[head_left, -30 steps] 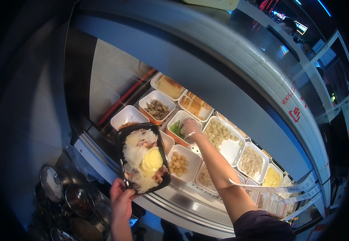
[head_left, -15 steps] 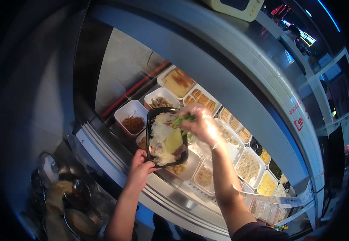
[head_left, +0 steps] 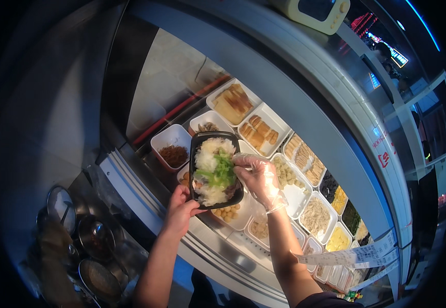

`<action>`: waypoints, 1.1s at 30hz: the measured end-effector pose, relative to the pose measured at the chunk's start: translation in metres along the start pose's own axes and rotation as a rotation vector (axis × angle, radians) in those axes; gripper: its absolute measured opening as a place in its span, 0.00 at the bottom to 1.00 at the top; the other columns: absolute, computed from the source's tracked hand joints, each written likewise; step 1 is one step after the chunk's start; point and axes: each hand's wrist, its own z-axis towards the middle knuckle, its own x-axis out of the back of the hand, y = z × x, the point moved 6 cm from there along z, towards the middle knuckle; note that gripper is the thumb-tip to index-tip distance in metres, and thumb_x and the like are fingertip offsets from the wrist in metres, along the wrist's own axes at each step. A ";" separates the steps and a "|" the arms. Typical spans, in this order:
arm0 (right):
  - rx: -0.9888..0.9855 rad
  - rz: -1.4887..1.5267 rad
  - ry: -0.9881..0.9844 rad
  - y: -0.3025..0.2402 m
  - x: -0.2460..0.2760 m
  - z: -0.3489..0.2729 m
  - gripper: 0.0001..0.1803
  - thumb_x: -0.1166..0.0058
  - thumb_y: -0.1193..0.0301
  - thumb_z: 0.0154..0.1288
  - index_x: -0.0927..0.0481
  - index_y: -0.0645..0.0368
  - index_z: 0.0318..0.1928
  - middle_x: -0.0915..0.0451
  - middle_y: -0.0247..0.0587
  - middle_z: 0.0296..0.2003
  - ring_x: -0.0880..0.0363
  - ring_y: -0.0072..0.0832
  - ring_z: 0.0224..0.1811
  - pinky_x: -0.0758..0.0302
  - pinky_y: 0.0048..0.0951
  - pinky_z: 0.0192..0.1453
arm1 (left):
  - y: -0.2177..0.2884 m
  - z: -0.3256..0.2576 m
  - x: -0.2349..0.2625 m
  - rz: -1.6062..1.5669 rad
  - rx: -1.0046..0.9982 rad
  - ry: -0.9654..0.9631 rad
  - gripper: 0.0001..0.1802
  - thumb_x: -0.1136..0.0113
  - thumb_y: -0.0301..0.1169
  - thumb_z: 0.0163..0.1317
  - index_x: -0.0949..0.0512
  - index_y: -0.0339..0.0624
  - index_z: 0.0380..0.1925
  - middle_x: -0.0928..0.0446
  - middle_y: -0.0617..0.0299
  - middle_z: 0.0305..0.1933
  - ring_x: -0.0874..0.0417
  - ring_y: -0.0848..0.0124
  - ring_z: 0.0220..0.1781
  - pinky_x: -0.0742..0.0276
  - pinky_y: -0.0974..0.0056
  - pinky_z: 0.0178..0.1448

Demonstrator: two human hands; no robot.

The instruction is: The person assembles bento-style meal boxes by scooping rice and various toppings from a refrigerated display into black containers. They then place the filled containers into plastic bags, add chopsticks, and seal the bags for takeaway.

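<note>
My bare left hand (head_left: 181,213) grips the lower left corner of a black plastic tray (head_left: 239,194), thumb on the rim. White shredded food (head_left: 207,163) fills the tray, and bright green chopped leaves (head_left: 222,172) lie on top of it. In a clear plastic glove, my right hand (head_left: 256,175) is at the tray's right side, fingertips beside the leaves. Its fingers are curled together; anything between them is hidden. Below the tray is a white container of small round yellowish pieces (head_left: 228,212).
White food tubs line the cold counter: brown shreds (head_left: 173,154), flat golden slices (head_left: 233,101), browned rolls (head_left: 258,134), pale strands (head_left: 316,215). Paper slips (head_left: 356,256) hang across the right side. Round metal pans (head_left: 100,280) stand at lower left.
The green leaves, earlier bunched in my right hand above the tray, now lie spread over the white food and cover the yellowish-green piece. My right hand has moved lower.
</note>
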 end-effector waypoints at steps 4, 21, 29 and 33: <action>0.054 0.022 -0.089 -0.001 -0.007 0.000 0.12 0.37 0.77 0.65 0.12 0.62 0.48 0.11 0.43 0.41 0.14 0.26 0.44 0.18 0.29 0.50 | 0.001 -0.003 -0.001 -0.005 0.010 -0.008 0.17 0.51 0.11 0.59 0.33 0.42 0.45 0.23 0.56 0.51 0.15 0.60 0.53 0.11 0.52 0.53; -0.164 -0.396 -0.012 0.199 -0.037 0.066 0.12 0.39 0.71 0.59 0.10 0.59 0.41 0.11 0.51 0.39 0.11 0.44 0.43 0.16 0.38 0.51 | 0.049 -0.054 0.042 0.030 -0.156 0.175 0.19 0.53 0.13 0.57 0.32 0.42 0.47 0.22 0.53 0.55 0.14 0.60 0.52 0.09 0.56 0.50; -0.226 -0.733 -0.217 0.235 -0.083 0.096 0.10 0.40 0.70 0.55 0.10 0.57 0.37 0.12 0.52 0.43 0.13 0.45 0.48 0.18 0.38 0.55 | 0.050 -0.057 0.049 0.011 -0.145 0.178 0.18 0.51 0.12 0.58 0.31 0.45 0.45 0.21 0.56 0.53 0.15 0.61 0.53 0.10 0.55 0.49; -0.240 -0.530 -0.146 0.219 -0.052 0.088 0.08 0.36 0.70 0.49 0.09 0.50 0.32 0.11 0.48 0.37 0.12 0.43 0.42 0.17 0.35 0.52 | 0.042 -0.046 0.040 -0.011 -0.132 0.173 0.18 0.50 0.12 0.57 0.31 0.45 0.44 0.21 0.56 0.53 0.15 0.61 0.53 0.10 0.55 0.49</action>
